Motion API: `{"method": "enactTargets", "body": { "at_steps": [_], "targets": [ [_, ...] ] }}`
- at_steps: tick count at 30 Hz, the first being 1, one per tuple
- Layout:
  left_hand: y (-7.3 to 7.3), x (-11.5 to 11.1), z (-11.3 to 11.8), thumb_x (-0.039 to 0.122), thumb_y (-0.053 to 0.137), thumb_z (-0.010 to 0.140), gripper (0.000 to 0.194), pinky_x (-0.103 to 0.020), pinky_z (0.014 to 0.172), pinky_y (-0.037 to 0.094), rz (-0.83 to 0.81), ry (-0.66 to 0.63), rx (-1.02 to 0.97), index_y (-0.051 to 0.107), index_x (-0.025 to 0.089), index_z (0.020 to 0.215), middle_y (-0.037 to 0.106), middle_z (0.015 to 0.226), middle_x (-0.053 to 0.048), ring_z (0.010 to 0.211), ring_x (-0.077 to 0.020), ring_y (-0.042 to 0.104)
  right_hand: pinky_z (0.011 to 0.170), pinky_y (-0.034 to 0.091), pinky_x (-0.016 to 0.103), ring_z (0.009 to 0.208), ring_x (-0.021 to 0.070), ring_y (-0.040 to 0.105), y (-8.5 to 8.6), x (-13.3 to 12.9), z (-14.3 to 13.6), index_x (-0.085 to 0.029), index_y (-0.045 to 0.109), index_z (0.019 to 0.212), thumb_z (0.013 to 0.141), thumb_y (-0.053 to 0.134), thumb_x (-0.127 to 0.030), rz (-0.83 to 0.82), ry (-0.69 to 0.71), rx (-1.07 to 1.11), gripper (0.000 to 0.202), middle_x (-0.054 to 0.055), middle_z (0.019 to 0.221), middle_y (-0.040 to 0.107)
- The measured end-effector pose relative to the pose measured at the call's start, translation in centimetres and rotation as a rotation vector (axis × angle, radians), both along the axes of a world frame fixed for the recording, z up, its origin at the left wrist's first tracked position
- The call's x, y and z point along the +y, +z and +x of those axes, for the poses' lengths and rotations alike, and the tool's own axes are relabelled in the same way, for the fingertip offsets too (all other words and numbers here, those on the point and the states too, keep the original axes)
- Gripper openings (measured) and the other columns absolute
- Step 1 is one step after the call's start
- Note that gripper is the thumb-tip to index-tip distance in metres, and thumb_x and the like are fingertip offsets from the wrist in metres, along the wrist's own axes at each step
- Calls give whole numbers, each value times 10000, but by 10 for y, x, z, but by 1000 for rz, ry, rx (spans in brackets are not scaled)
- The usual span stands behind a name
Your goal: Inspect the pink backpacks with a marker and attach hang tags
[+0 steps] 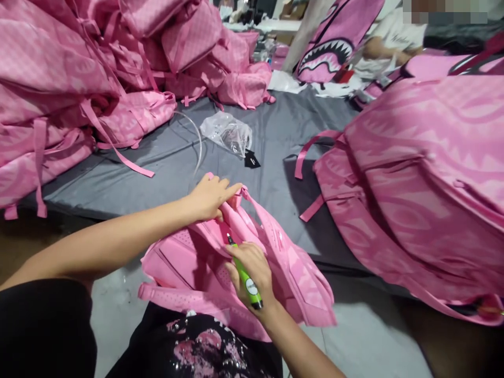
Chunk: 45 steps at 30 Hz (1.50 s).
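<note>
A pink backpack (177, 262) lies across my lap at the table's front edge, its top towards the table. My left hand (210, 197) grips its upper edge near the strap, fingers closed on the fabric. In my right hand (252, 270) is a green marker pen (244, 275) with a black end, its dark tip pointing up and left, just over the pink fabric below my left hand. The fingers of my right hand are wrapped round the pen. Whether the tip touches the fabric I cannot tell.
Pink backpacks (51, 73) are piled at the left of the grey-covered table (271, 136). A large pink backpack (433, 184) stands at the right. A clear plastic bag (226, 131) and black tag (252, 158) lie mid-table. Behind are a shark-mouth backpack (331, 47) and a person (397, 39).
</note>
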<state>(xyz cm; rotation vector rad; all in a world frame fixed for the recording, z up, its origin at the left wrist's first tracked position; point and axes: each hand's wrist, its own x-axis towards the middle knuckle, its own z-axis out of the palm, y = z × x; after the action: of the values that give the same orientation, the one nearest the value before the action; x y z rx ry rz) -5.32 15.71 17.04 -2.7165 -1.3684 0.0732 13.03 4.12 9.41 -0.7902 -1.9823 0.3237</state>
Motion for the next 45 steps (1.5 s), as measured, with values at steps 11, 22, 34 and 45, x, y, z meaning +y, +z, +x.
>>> {"method": "enactTargets", "body": {
  "at_steps": [11, 22, 34, 45],
  "targets": [
    [-17, -13, 28, 435, 832, 621, 1175, -633, 1069, 209, 136, -159, 29, 95, 270, 1521, 144, 1579, -190, 1403, -445, 208, 796, 548, 438, 849, 229, 681, -10, 25, 13, -221, 580, 1211, 844, 562, -149, -66, -17, 138, 374, 75, 912, 727],
    [-28, -3, 32, 377, 757, 732, 1054, -541, 1041, 291, 80, -57, -16, 95, 188, 1531, 181, 1564, -215, 1362, -442, 287, 911, 496, 535, 1117, 345, 565, 5, 76, 28, -197, 441, 1359, 813, 683, -385, -151, -370, -266, 627, 172, 1196, 600],
    [-29, 13, 33, 376, 798, 669, 1229, -611, 1088, 200, -110, 7, 130, -68, 236, 1530, 16, 1598, -199, 1437, -436, 113, 726, 543, 437, 943, 336, 595, 2, 103, -8, -52, 382, 1370, 721, 660, -126, -338, -471, -725, 710, 217, 1074, 578],
    [-41, 9, 31, 322, 657, 805, 1053, -519, 1057, 268, 4, 114, 121, -111, 254, 1523, 99, 1592, -183, 1431, -379, 179, 840, 536, 466, 1089, 342, 562, -9, 104, 3, -128, 392, 1329, 633, 660, -37, -325, -354, -507, 751, 197, 1223, 549]
  ]
}}
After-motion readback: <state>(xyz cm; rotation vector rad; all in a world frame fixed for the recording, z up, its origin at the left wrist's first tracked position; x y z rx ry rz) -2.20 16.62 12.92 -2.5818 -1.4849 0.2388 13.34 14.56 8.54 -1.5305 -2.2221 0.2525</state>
